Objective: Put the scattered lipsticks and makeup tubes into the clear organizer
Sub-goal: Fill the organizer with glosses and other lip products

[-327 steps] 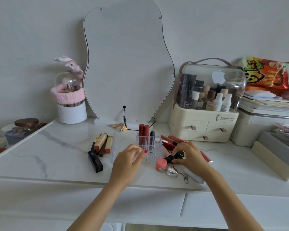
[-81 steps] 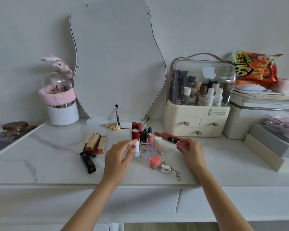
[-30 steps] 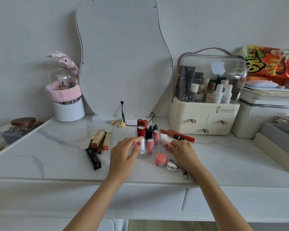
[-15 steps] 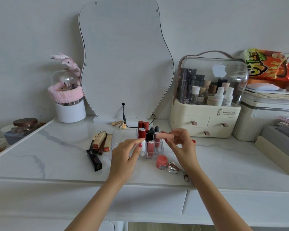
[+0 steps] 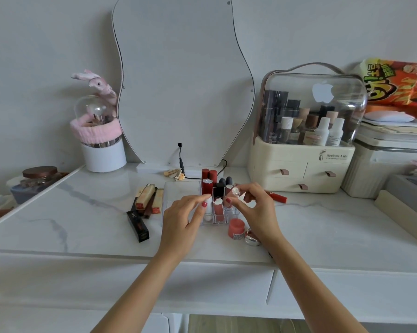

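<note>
The clear organizer (image 5: 181, 188) stands mid-table with several lipsticks (image 5: 208, 181) upright in its right-hand slots. My right hand (image 5: 256, 210) pinches a pink makeup tube (image 5: 231, 193) with a clear cap, tilted over the organizer's right slots. My left hand (image 5: 182, 221) rests with straight fingers against the organizer's front. A red tube (image 5: 278, 197) lies on the table behind my right hand. Boxed lipsticks (image 5: 147, 198) and a black box (image 5: 137, 225) lie left of the organizer.
A small pink jar (image 5: 236, 229) and a silver keyring piece (image 5: 251, 237) sit in front of the organizer. A cream cosmetics case (image 5: 301, 169) stands at the right, a mirror (image 5: 183, 80) behind, a white pot (image 5: 103, 155) at the back left.
My right hand has turned the pink tube from lying level to pointing down and has lowered it toward the organizer's slots. My left hand stays at the organizer.
</note>
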